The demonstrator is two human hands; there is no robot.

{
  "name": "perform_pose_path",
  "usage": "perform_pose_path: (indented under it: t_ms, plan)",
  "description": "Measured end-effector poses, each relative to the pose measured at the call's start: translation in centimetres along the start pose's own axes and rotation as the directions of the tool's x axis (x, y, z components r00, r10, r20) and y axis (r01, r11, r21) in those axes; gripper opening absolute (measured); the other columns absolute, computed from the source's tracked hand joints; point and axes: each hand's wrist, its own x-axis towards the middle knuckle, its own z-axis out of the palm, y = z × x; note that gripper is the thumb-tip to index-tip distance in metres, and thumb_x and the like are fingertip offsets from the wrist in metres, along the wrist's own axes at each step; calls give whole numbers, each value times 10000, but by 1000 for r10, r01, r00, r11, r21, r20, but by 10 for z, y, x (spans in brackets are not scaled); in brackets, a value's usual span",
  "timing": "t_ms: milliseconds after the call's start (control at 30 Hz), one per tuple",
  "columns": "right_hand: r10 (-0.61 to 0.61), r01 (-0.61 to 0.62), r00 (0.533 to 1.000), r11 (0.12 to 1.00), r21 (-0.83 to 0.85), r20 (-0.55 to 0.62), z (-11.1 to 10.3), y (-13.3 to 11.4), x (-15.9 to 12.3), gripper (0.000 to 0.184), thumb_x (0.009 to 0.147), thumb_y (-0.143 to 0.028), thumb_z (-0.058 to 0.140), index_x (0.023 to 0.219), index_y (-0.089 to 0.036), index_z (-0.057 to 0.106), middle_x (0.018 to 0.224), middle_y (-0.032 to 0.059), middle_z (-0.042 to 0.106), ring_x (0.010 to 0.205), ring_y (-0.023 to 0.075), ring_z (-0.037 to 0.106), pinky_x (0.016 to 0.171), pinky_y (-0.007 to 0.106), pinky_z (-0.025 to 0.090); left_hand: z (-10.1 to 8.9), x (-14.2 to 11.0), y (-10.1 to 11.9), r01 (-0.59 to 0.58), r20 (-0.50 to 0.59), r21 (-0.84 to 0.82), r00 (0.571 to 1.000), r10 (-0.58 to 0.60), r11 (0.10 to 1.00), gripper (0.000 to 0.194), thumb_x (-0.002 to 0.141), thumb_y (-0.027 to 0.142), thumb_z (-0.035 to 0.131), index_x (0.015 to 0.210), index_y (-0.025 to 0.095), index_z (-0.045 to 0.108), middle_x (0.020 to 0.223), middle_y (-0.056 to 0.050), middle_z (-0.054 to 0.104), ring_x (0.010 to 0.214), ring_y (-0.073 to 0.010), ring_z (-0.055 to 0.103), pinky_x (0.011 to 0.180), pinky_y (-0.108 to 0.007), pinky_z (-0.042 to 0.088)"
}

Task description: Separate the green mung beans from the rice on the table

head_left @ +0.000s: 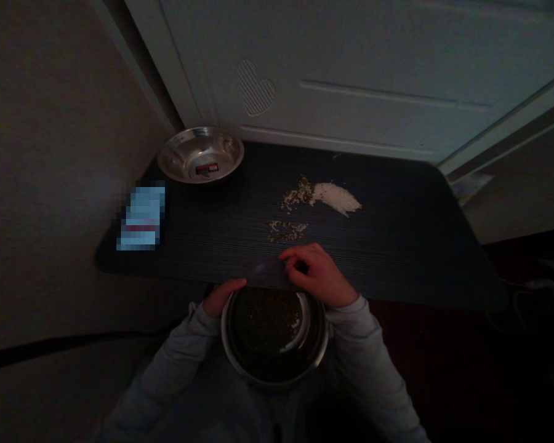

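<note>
My left hand (223, 298) is at the upper left rim of a metal bowl (322, 354), its thumb stretched along the table's near edge. Its other fingers are hidden, apparently round the rim. Dark greenish grains (263, 320) lie inside the bowl, which is at my lap below the table edge. My right hand (317, 274) is over the near edge with fingers curled; anything in them is too small to make out. Just beyond it lies a small scatter of mixed white and green grains (287, 231). Farther back, a green patch (305, 189) meets a heap of white grains (337, 197).
A second metal bowl (228, 154) with a label inside stands at the table's back left. In front of it lies a light blue, blurred-out object (141, 218). The dark table (410, 234) has rounded corners and reaches a white door (360, 49). The scene is dim.
</note>
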Motion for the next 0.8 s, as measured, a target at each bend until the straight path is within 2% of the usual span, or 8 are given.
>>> perform_pose_path:
  t_ms: [100,267,367,633,800]
  plan:
    - [-3,3,1000,1000,-1,-1,0,0,0,217,733,-130,536,929,-194,604,711,-25,638,726,135,567,750,292,336,2,-2,1,-15,-42,15,999,16,1000,144,649,189,604,577,156,725,552,-31,735,542,-209,667,794,-334,461]
    - [7,-7,1000,1000,-9,6,0,-1,0,209,735,-134,530,919,-206,598,703,-31,632,730,135,565,752,288,334,2,-1,1,-34,17,1,999,34,999,142,648,199,625,545,162,716,518,-25,723,465,-172,629,626,-284,469]
    - [8,-8,1000,1000,-5,15,-1,-1,0,212,733,-132,534,922,-210,593,697,-37,630,727,134,564,759,289,333,2,-1,2,-24,11,27,1000,24,999,134,640,204,630,548,164,719,511,-20,720,453,-172,621,593,-285,464]
    - [15,-15,1000,1000,0,13,0,1,0,207,736,-139,541,920,-213,601,711,-33,636,737,138,560,754,291,336,1,0,1,-50,29,-3,998,50,999,115,629,209,661,546,152,718,515,-22,720,461,-170,631,627,-278,482]
    - [28,-28,1000,999,29,11,-1,1,0,202,737,-146,551,921,-212,603,716,-36,636,730,132,565,770,291,338,-8,0,-1,-22,27,-14,999,22,1000,91,662,182,657,668,165,747,512,-17,720,675,-240,702,835,-329,467]
